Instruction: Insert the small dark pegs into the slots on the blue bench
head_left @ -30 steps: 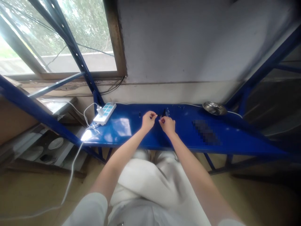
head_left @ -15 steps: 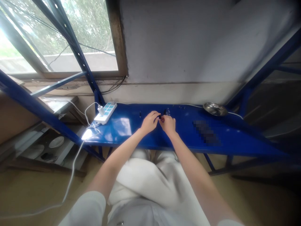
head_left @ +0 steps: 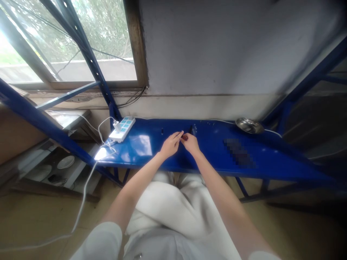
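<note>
A small dark part [head_left: 185,137], too small to be identified, is pinched between the fingertips of the left hand [head_left: 170,145] and right hand [head_left: 191,143] above the blue shelf [head_left: 151,151], so the handling is judged unfinished, nothing being set down.

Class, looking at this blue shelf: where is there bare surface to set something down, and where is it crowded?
Bare: between the power strip and the left hand, and the shelf right of the blurred patch. Crowded: where both hands meet, right hand, beside small dark parts; the metal dish fills the back right.
</note>
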`<state>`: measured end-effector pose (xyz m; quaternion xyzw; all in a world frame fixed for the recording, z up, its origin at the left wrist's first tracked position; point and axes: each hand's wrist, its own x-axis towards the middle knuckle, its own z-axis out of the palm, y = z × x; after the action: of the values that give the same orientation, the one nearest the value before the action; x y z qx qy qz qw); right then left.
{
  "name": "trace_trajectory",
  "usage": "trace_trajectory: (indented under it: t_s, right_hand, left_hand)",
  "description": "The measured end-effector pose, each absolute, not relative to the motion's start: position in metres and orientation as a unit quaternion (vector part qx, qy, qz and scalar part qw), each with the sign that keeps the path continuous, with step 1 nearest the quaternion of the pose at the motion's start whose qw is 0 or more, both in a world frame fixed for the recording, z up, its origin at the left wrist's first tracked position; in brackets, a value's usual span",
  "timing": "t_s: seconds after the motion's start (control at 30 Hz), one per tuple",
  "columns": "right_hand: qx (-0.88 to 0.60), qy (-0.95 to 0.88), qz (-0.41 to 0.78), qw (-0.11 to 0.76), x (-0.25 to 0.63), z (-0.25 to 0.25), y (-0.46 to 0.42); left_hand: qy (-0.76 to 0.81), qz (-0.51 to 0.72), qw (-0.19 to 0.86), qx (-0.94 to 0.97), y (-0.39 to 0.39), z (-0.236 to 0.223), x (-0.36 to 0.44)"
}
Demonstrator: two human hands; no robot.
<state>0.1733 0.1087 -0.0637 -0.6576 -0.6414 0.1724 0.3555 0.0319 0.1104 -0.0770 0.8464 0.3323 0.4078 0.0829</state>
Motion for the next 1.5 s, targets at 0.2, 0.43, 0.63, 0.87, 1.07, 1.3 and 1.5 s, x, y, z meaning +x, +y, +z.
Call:
trace_trajectory:
  t_s: [0.2, 0.43, 0.63, 0.87, 1.07, 1.3, 1.5]
  right_hand:
    - [-0.633, -0.652, 0.206, 0.363, 0.161, -0.067, 0.117]
    - [-0.648, -0.642, 0.229, 0.34, 0.155, -0.076, 0.144]
    - [-0.644, -0.673, 0.212, 0.296, 0.142, -0.094, 0.178]
    - [-0.656, -0.688, 0.185, 0.249, 0.122, -0.105, 0.202]
    - [-0.665, -0.682, 0.195, 0.234, 0.114, -0.111, 0.207]
    - [-0.673, -0.67, 0.206, 0.235, 0.111, -0.108, 0.209]
    - [-0.68, -0.664, 0.204, 0.235, 0.109, -0.105, 0.208]
  left_hand:
    - [0.325, 0.422, 0.105, 0.84, 0.112, -0.092, 0.024]
    - [0.416, 0.54, 0.126, 0.721, 0.119, -0.108, 0.01]
    - [0.516, 0.627, 0.172, 0.558, 0.12, -0.118, 0.0]
    - [0.506, 0.63, 0.177, 0.561, 0.114, -0.114, 0.0]
    - [0.509, 0.629, 0.183, 0.559, 0.117, -0.118, -0.001]
    - [0.517, 0.625, 0.192, 0.552, 0.117, -0.118, -0.002]
    - [0.52, 0.628, 0.201, 0.543, 0.117, -0.119, -0.003]
